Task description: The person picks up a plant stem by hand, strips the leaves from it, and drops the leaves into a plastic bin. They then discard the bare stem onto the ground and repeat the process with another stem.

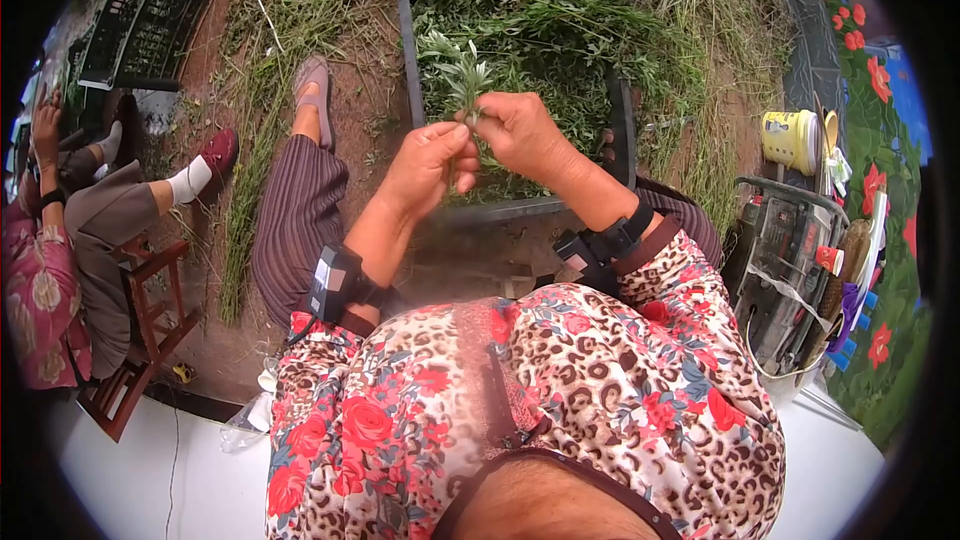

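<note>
A small leafy green sprig (pixel 462 75) stands up between my two hands, above the near part of a dark crate (pixel 408 50) heaped with cut green plants (pixel 540 30). My left hand (pixel 430 165) has its thumb and fingers pinched together at the bottom of the sprig. Close against it, my right hand (pixel 517 137) pinches the sprig's stem just below the leaves. The fingertips of both hands nearly meet there, and the stem between them is mostly hidden.
Long stalks (pixel 265 140) lie on the brown floor left and right of the crate. Another person (pixel 90 250) sits at the left by a wooden stool (pixel 155 310). A black crate (pixel 155 15) is at the upper left. On the right are a yellow bucket (pixel 790 140) and a metal-framed container (pixel 785 270).
</note>
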{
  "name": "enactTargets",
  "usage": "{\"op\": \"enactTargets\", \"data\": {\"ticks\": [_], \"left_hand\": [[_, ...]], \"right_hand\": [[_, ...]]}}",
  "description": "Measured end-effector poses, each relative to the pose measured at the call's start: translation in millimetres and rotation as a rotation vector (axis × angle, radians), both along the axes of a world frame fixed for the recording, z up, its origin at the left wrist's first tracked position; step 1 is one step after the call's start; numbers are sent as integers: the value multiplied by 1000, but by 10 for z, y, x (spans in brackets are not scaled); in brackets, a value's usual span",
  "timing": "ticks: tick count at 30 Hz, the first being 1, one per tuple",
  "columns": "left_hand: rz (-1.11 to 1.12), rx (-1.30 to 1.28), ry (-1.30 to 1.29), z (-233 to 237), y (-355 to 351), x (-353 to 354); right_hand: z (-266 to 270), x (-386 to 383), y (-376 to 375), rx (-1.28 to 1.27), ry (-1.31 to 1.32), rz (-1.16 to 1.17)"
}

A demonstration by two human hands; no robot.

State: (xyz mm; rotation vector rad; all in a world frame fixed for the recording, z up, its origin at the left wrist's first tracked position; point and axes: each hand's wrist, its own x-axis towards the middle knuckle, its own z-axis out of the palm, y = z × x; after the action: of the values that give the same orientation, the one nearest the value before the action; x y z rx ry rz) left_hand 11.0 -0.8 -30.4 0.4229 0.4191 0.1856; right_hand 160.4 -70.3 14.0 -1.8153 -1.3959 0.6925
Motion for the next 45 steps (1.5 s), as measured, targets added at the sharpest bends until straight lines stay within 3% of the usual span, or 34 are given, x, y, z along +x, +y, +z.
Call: {"op": "enactTargets", "data": {"ticks": [2,8,11,14,17,21,24,28,31,34,38,45], "left_hand": [[21,-20,17,42,-8,-7],[51,-54,22,80,-14,-18],[15,17,-42,20,3,-24],[-36,251,94,233,-51,-40],[12,257,107,195,0,-37],[62,334,186,205,3,-28],[67,433,231,145,16,-25],[81,549,307,112,-31,-9],[46,583,353,117,-34,-7],[-34,603,368,168,-35,-7],[-91,555,301,135,-36,-3],[-17,230,196,152,-13,-8]], "right_hand": [[90,12,4,-143,224,-25],[134,8,6,-189,248,-47],[107,-32,9,-5,8,-25],[47,58,6,-72,-24,-176],[-98,194,29,-196,3,-222],[-14,295,92,-464,-249,-63],[-160,358,44,-146,-166,-65],[143,299,123,-359,668,-138],[199,225,118,-260,847,-107],[112,206,107,-256,746,-85],[208,136,106,-259,800,-168],[249,160,109,-290,844,-181]]}}
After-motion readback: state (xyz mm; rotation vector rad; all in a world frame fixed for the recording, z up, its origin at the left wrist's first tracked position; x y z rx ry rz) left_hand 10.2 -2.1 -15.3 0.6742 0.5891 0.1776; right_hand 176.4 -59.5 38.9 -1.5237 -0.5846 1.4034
